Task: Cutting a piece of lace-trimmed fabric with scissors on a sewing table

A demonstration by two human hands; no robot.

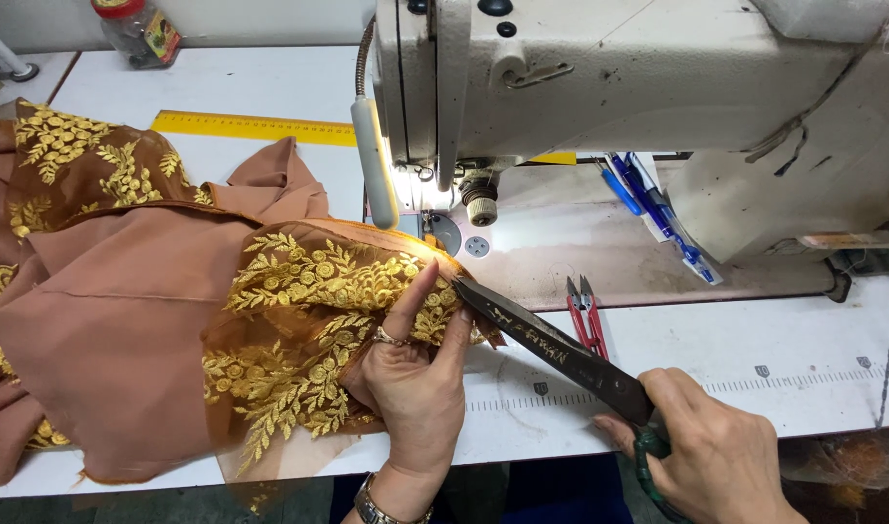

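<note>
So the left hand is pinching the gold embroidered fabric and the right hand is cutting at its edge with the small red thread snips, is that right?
Not quite. The right hand holds large dark scissors, not the red thread snips, which lie untouched on the sewing table. The head view shows it. The left hand does pinch the gold embroidered fabric at the blades.

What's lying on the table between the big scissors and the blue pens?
In the head view, small red thread snips lie between the scissors and pens.

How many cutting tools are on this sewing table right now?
2. Large dark scissors are in the right hand, blades at the embroidered brown fabric pinched by the left hand. Small red thread snips lie on the table behind them. More may be hidden.
</note>
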